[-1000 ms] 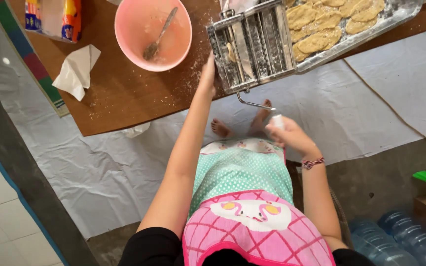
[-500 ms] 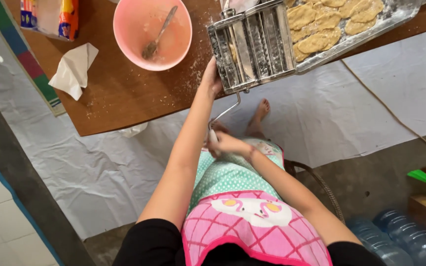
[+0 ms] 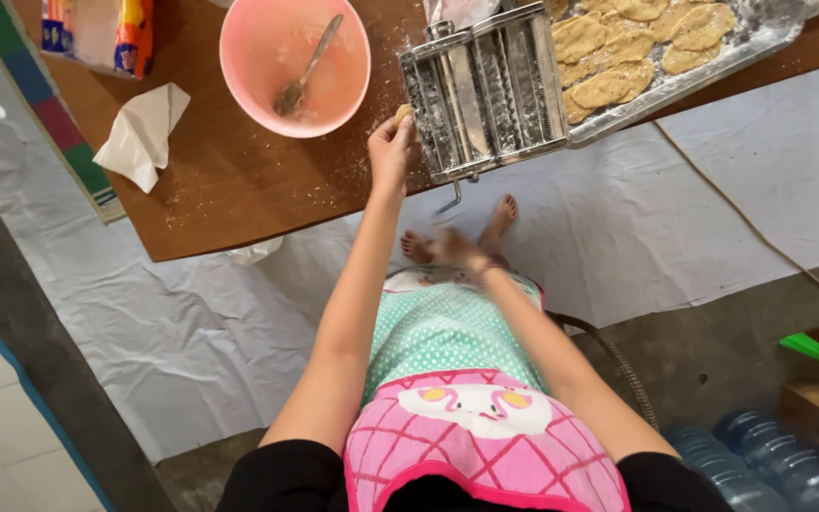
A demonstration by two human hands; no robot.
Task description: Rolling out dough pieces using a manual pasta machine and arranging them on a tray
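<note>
Left hand [image 3: 392, 142] clamped on a small tan dough lump [image 3: 403, 114], pressed beside the silver metal roller machine [image 3: 485, 90] on the brown wooden desk [image 3: 229, 180]. Right hand [image 3: 457, 251], blurred below the machine's crank [image 3: 452, 197]; grip cannot be told.

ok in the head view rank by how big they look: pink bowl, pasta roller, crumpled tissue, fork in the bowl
1. pasta roller
2. pink bowl, nearly as large
3. crumpled tissue
4. fork
</note>
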